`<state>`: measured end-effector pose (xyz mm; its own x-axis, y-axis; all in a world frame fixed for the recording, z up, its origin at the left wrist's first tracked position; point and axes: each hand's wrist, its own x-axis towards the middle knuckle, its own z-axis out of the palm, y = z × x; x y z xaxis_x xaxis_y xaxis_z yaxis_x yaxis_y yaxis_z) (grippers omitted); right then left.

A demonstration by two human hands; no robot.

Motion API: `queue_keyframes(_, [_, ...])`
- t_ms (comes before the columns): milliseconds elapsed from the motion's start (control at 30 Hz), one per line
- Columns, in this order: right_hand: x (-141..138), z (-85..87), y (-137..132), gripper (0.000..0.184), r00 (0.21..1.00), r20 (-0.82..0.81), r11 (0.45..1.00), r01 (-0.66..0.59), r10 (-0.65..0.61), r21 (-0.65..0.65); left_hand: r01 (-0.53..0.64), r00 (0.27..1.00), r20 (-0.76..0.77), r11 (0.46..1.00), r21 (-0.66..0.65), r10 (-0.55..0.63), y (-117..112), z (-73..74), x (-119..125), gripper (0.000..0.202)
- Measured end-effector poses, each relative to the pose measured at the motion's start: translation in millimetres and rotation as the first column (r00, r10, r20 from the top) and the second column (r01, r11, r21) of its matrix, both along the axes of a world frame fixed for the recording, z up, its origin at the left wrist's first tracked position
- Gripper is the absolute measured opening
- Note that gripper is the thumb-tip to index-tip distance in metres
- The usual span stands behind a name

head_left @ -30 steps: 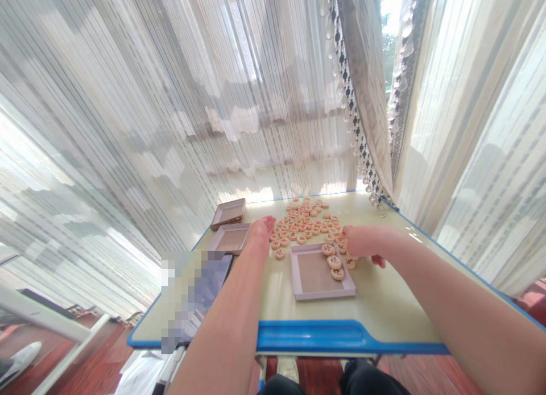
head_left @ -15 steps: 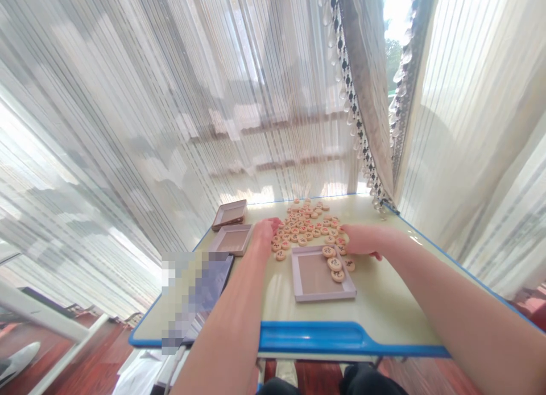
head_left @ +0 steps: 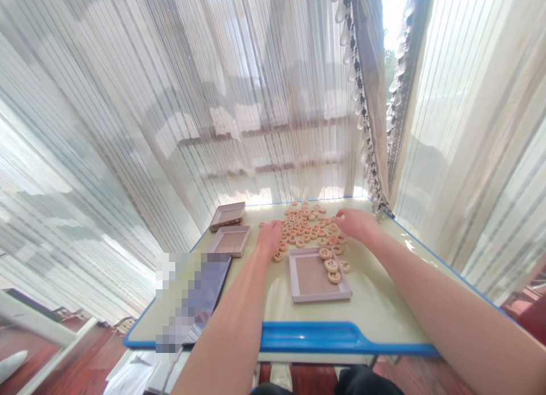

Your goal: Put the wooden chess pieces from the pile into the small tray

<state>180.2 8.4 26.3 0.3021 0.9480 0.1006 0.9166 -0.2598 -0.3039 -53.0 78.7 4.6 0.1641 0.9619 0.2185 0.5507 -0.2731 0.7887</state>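
Note:
Many round wooden Chinese chess pieces (head_left: 303, 229), marked with red and black characters, lie in a loose pile toward the table's far side. My left hand (head_left: 270, 236) rests at the pile's left edge, open, its fingers against the outer pieces. A single piece (head_left: 261, 225) lies just left of that hand. At the right edge of the pile is my right hand (head_left: 357, 222), open with its fingers bent inward by the pieces. A shallow box tray (head_left: 298, 297) sits nearer to me; several pieces (head_left: 331, 265) lie in its right part and over its rim.
The pale table (head_left: 384, 321) has a blue edge with a blue trough (head_left: 311, 335) at the front. To the left lie another shallow box tray (head_left: 232, 240), stacked trays (head_left: 228, 214) behind it, and a dark flat tablet-like item (head_left: 217, 275), partly pixelated. Sheer curtains (head_left: 273, 99) hang behind.
My right hand has moved farther away from me along the pile's right side. My left hand has shifted slightly against the left-edge pieces. The view has tilted a little.

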Motion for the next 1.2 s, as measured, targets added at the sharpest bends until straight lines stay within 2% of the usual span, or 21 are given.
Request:
queue_keyframes(67, [3,-10.6,7,0.040,0.998,0.050,0.983,-0.045,0.037,0.180,0.058,0.998,-0.006,0.998,0.037,-0.058,-1,-0.7,1,0.030])
queue_keyframes(133, [5,-23.1,15,0.040,0.979,0.123,0.945,-0.191,0.164,0.264,0.104,0.994,-0.025,0.994,0.043,-0.103,0,-2.6,2,0.031])
queue_keyframes(233, [6,-36.4,25,0.040,0.932,0.146,0.902,-0.359,0.332,0.241,0.144,0.987,-0.075,0.989,0.021,-0.142,3,-6.3,3,0.037])
queue_keyframes(333, [3,-37.9,31,0.038,0.901,0.104,0.881,-0.433,0.420,0.192,0.178,0.979,-0.114,0.982,0.067,-0.170,5,-8.4,4,0.040])
queue_keyframes(467, [-5,-30.2,30,0.038,0.931,0.011,0.911,-0.360,0.366,0.203,0.160,0.982,-0.119,0.982,0.096,-0.148,3,-6.9,5,0.039])
queue_keyframes(567, [-12,-26.0,27,0.037,0.951,0.025,0.926,-0.305,0.307,0.221,0.110,0.992,-0.069,0.991,0.070,-0.106,4,-6.1,6,0.041])
queue_keyframes(733, [-16,-24.8,28,0.036,0.971,0.025,0.955,-0.237,0.236,0.177,0.016,1.000,-0.019,0.999,0.044,-0.015,11,-8.0,6,0.039])
queue_keyframes(867, [-12,-26.1,31,0.035,0.981,-0.004,0.962,-0.192,0.196,0.195,0.026,0.999,-0.036,0.999,0.028,-0.025,15,-8.1,7,0.042])
queue_keyframes(1067, [-11,-25.2,33,0.031,0.976,-0.058,0.948,-0.188,0.209,0.255,0.035,0.998,-0.057,0.998,0.058,-0.032,14,-9.5,8,0.046])
queue_keyframes(1200, [-14,-23.6,31,0.028,0.950,-0.067,0.906,-0.267,0.304,0.328,0.040,0.998,-0.051,0.998,0.041,-0.037,13,-10.2,8,0.048])
